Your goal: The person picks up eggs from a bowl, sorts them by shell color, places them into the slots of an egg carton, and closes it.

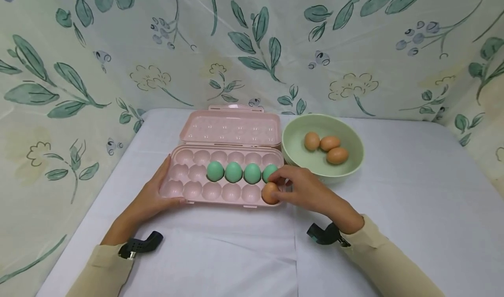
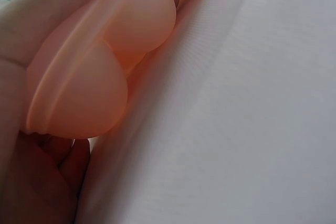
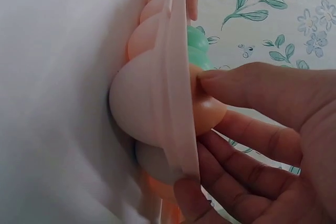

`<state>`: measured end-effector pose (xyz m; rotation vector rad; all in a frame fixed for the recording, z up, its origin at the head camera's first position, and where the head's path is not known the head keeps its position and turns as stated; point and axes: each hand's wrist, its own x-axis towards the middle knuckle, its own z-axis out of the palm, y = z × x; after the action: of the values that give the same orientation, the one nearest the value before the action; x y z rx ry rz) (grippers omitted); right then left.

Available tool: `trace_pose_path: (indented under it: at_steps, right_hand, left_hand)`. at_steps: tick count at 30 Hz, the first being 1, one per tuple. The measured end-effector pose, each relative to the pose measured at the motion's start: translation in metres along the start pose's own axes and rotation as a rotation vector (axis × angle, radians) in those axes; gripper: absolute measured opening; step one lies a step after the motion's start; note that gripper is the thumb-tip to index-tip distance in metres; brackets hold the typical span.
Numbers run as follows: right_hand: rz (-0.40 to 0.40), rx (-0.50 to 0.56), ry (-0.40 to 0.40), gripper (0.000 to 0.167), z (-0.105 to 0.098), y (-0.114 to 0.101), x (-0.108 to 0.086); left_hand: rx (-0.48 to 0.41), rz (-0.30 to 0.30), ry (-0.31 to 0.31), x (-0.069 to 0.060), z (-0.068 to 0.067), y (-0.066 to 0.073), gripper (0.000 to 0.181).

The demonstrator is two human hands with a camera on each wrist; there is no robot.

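A: A leaf-print backdrop (image 1: 153,50) hangs behind a white-covered counter (image 1: 409,179). What's in use there?

B: A brown egg (image 1: 269,193), sitting in the front-right cup of a pink carton (image 1: 211,191), just in front of the rightmost of four green eggs (image 1: 234,172). The right hand (image 1: 302,190) pinches it between thumb and fingers; the left hand (image 1: 152,195) grips the carton's left end, thumb along the front edge.

A: How would the egg handle?

B: Light and stiff, I'd judge, smooth enough to slip. I can't tell if it's real, so treat it as fragile: hold it gently by opposite sides, above the rim.

A: And which way does it point?

B: Its long axis seems near upright, though fingers cover part; which end is down, I can't tell. The carton runs lengthwise left to right, its lid (image 1: 232,128) folded back behind.
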<state>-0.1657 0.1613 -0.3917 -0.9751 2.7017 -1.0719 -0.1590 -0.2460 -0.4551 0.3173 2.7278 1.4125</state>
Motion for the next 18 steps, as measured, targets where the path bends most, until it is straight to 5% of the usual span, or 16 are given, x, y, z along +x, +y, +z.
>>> trace_pose_path:
  at_steps: [18]
  right_hand:
    - [-0.001, 0.05, 0.035, 0.029, -0.011, -0.003, 0.0]
  left_hand:
    - [-0.001, -0.002, -0.007, 0.0, 0.0, 0.003, 0.127]
